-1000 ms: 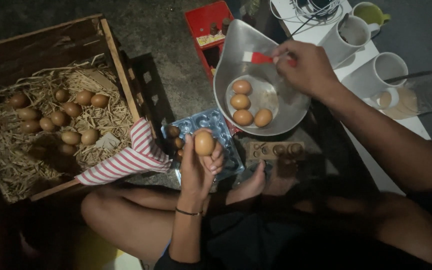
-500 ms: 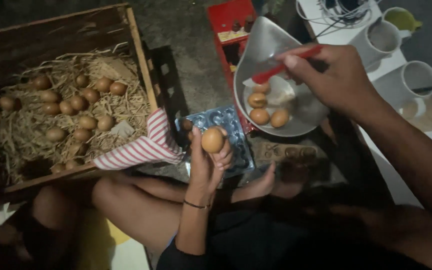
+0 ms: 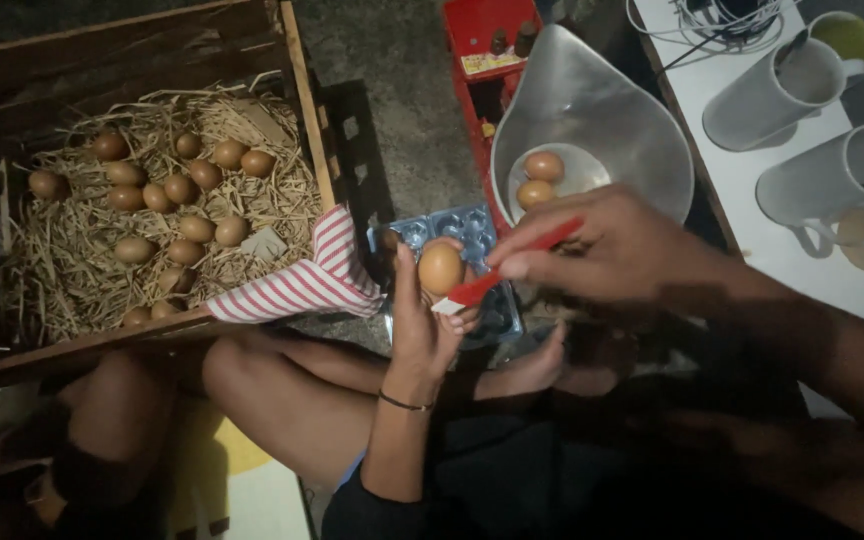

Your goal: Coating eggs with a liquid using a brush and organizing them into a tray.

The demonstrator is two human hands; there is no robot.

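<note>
Head-camera view: a brown egg [image 3: 440, 268] is gripped in the fingertips of the left hand [image 3: 422, 320], raised over a grey egg tray [image 3: 452, 232]. A red stick-like tool [image 3: 512, 265] is pinched by the right hand [image 3: 612, 250], its tip brought against the egg. More eggs are seen in a metal scale pan [image 3: 602, 120] and in a straw-lined wooden crate [image 3: 152, 200].

Dim, warm light falls from above onto the straw-lined wooden crate [image 3: 297, 110] and the shiny metal scale bowl [image 3: 612, 120], which shows soft glare, while the lower frame sinks into deep shadow and the right hand [image 3: 622, 250] is slightly motion-blurred.
</note>
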